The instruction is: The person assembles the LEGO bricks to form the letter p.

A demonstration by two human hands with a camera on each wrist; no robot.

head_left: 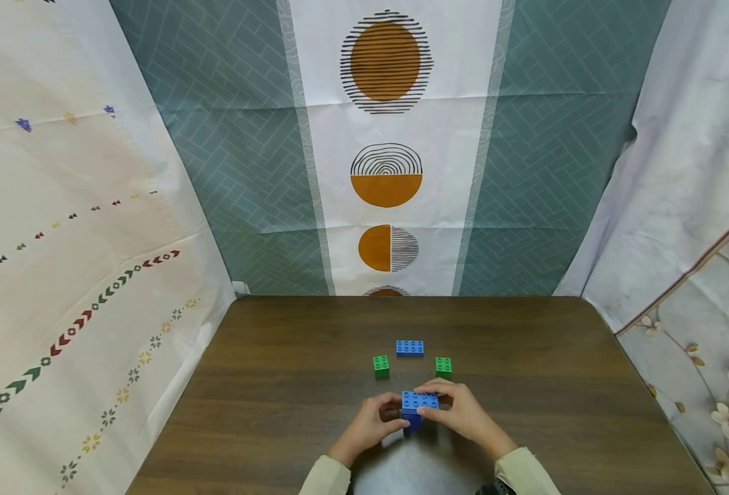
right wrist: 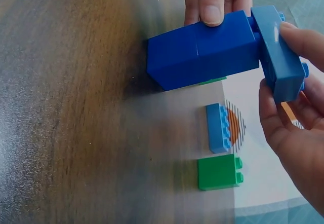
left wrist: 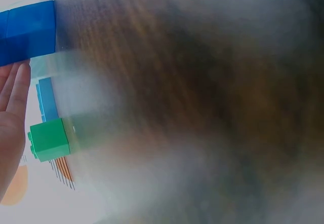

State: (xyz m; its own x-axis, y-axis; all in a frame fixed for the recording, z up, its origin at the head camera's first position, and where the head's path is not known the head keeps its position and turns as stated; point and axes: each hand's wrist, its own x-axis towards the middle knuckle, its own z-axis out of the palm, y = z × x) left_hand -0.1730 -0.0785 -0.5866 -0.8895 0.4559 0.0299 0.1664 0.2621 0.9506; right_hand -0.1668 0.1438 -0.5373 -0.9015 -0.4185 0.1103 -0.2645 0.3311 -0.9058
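Note:
A dark blue stack (right wrist: pixel 192 57) of two toy building blocks stands upright on the table. My left hand (head_left: pixel 367 425) grips its sides, with the thumb on the upper block in the right wrist view. Over the stack's top, my right hand (head_left: pixel 465 414) pinches a lighter blue eight-stud block (head_left: pixel 420 399) by its edges. That block sits slightly tilted, and a narrow gap shows the studs beneath one side. In the left wrist view, part of the dark blue stack (left wrist: pixel 31 31) appears at the upper left above fingers.
Beyond the hands on the brown wooden table (head_left: pixel 265 399) lie another blue block (head_left: pixel 410 348), a green block (head_left: pixel 381 366) to the left and a second green block (head_left: pixel 443 366) to the right. A patterned curtain (head_left: pixel 386 137) hangs behind the far edge.

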